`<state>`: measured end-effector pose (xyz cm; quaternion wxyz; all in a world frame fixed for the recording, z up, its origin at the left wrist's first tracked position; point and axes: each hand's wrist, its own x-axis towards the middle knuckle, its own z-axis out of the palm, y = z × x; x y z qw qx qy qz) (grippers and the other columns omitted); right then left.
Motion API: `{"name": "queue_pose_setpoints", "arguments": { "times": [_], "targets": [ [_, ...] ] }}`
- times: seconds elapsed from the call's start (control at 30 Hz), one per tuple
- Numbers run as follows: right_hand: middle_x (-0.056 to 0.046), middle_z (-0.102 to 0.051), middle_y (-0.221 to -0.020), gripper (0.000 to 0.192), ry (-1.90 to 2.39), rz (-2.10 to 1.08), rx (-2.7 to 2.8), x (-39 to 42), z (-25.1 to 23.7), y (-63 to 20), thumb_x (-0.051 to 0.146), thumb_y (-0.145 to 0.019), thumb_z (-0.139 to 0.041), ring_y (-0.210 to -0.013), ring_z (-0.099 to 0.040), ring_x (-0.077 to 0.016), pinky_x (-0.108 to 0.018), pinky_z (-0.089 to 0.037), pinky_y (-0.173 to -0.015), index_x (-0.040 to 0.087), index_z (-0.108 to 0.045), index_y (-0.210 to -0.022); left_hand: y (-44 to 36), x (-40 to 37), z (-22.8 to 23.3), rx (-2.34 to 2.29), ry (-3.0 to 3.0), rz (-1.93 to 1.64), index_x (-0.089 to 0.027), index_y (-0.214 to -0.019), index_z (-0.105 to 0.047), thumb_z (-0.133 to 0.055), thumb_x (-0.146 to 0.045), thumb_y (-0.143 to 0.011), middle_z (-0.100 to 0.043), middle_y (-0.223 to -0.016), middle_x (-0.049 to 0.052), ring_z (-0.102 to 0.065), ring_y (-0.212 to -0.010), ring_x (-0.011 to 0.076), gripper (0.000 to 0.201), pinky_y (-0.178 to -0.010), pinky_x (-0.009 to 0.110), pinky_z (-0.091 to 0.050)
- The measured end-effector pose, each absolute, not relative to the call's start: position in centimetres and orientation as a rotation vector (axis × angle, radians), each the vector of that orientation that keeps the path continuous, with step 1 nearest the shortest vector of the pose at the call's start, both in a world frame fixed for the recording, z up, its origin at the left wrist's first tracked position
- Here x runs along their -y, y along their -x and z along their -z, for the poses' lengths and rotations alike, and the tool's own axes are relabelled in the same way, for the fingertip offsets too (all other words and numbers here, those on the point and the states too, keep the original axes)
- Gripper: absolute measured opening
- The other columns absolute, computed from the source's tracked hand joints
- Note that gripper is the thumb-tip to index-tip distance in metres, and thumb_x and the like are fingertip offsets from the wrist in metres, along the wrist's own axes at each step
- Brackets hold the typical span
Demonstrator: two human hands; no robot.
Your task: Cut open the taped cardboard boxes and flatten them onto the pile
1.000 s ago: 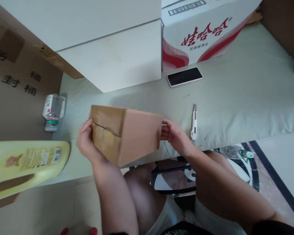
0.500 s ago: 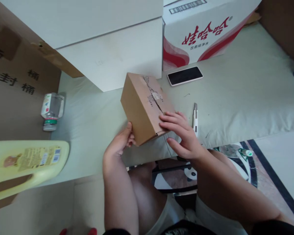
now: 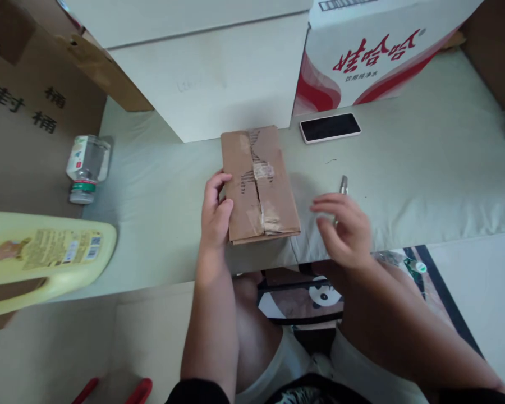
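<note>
Pale floor (image 3: 155, 331) — green cloth-covered surface (image 3: 437, 157)

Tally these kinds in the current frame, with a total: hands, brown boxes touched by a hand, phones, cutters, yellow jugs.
Hands: 2 (left hand, right hand)
Touched brown box: 1
Phone: 1
Cutter: 1, partly hidden
Yellow jug: 1
Total: 6

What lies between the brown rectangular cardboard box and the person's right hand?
In the head view, only a shaded strip of pale green fabric shows between the brown cardboard box and the bare right hand.
</note>
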<state>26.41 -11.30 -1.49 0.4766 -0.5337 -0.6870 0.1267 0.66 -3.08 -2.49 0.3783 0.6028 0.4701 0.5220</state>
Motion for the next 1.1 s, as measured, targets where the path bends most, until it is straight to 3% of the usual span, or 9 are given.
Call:
{"name": "queue_pose_setpoints", "arguments": {
  "times": [0.13, 0.23, 0.4, 0.53, 0.6, 0.7, 0.87, 1.0, 1.1],
  "targets": [
    [-0.017, -0.07, -0.101, 0.05, 2.108, -0.19, 1.657, 10.8, 2.9, -30.0, 0.045, -0.087, -0.063, -0.091, -0.068, -0.035, -0.057, -0.058, -0.084, 0.017, -0.072, -0.127, -1.2, 3.0, 2.9, -1.167, -1.499, -1.372, -0.029, -0.121, -0.059, -0.053, -0.027, -0.081, -0.063, -0.141, 0.008, -0.064, -0.126, 0.0269, 0.04, -0.105, 0.043, -0.055],
    [-0.018, -0.072, -0.101, 0.062, 2.281, -0.31, 1.753, 10.7, 3.3, -31.3, 0.04, -0.088, -0.058, -0.082, -0.066, -0.0313, -0.049, -0.056, -0.076, 0.016, -0.059, -0.145, -2.2, 3.4, 2.1, -1.239, -1.605, -1.458, -0.027, -0.114, -0.063, -0.055, -0.023, -0.083, -0.057, -0.148, 0.01, -0.056, -0.138, 0.0283, 0.032, -0.11, 0.045, -0.051],
    [-0.001, -0.065, -0.071, 0.052, 2.068, -0.671, 1.421, 11.6, 2.0, -31.5, 0.025, -0.083, -0.052, -0.062, -0.061, -0.0215, -0.038, -0.052, -0.064, 0.023, -0.062, -0.134, -5.3, 5.1, 0.4, -1.266, -1.882, -1.682, -0.025, -0.101, -0.066, -0.048, -0.015, -0.091, -0.069, -0.121, 0.008, -0.062, -0.129, 0.0229, 0.023, -0.115, 0.045, -0.048],
    [-0.001, -0.068, -0.076, 0.035, 1.372, -0.986, 1.189, 13.9, -0.1, -31.8, 0.031, -0.085, -0.05, -0.067, -0.069, -0.0214, -0.039, -0.057, -0.064, 0.028, -0.064, -0.117, -7.3, 7.0, -0.2, -1.103, -2.085, -1.632, -0.024, -0.096, -0.07, -0.046, -0.02, -0.094, -0.074, -0.109, 0.007, -0.065, -0.124, 0.0251, 0.024, -0.114, 0.048, -0.047],
    [-0.002, -0.072, -0.081, 0.032, 1.161, -0.99, 1.238, 14.9, -1.6, -31.9, 0.037, -0.086, -0.056, -0.075, -0.073, -0.024, -0.041, -0.059, -0.064, 0.031, -0.063, -0.117, -7.8, 7.7, -0.1, -1.061, -2.174, -1.549, -0.025, -0.101, -0.073, -0.054, -0.029, -0.09, -0.074, -0.116, 0.008, -0.059, -0.13, 0.0303, 0.022, -0.118, 0.053, -0.04],
    [0.002, -0.072, -0.075, 0.022, 1.117, -0.862, 1.294, 15.5, -4.0, -30.9, 0.038, -0.088, -0.068, -0.064, -0.071, -0.0209, -0.036, -0.057, -0.054, 0.033, -0.06, -0.109, -8.4, 8.3, 0.4, -1.08, -2.244, -1.487, -0.027, -0.105, -0.075, -0.064, -0.035, -0.084, -0.073, -0.124, 0.008, -0.052, -0.135, 0.0356, 0.026, -0.12, 0.057, -0.031],
    [0.006, -0.067, -0.059, 0.025, 1.198, -0.715, 1.237, 14.2, -5.6, -27.1, 0.045, -0.092, -0.073, -0.041, -0.06, -0.0132, -0.025, -0.045, -0.039, 0.028, -0.054, -0.091, -9.8, 8.6, 1.3, -1.192, -2.24, -1.564, -0.03, -0.098, -0.074, -0.068, -0.031, -0.078, -0.077, -0.105, 0.005, -0.057, -0.126, 0.0352, 0.021, -0.117, 0.057, -0.028],
    [0.004, -0.066, -0.055, 0.039, 1.243, -0.825, 1.236, 12.6, -4.4, -25.6, 0.063, -0.093, -0.065, -0.039, -0.057, -0.0132, -0.026, -0.045, -0.038, 0.025, -0.068, -0.101, -10.5, 8.7, 1.5, -1.273, -2.242, -1.675, -0.029, -0.09, -0.07, -0.067, -0.03, -0.079, -0.073, -0.094, 0.005, -0.063, -0.115, 0.0318, 0.012, -0.116, 0.055, -0.032],
    [0.001, -0.071, -0.063, 0.037, 1.383, -0.643, 1.279, 12.1, -3.5, -25.8, 0.058, -0.093, -0.068, -0.047, -0.062, -0.0135, -0.028, -0.051, -0.045, 0.023, -0.078, -0.102, -10.6, 8.8, 1.4, -1.279, -2.242, -1.717, -0.026, -0.089, -0.068, -0.066, -0.031, -0.079, -0.07, -0.092, 0.006, -0.064, -0.112, 0.0307, 0.011, -0.114, 0.054, -0.034]
  ]
}}
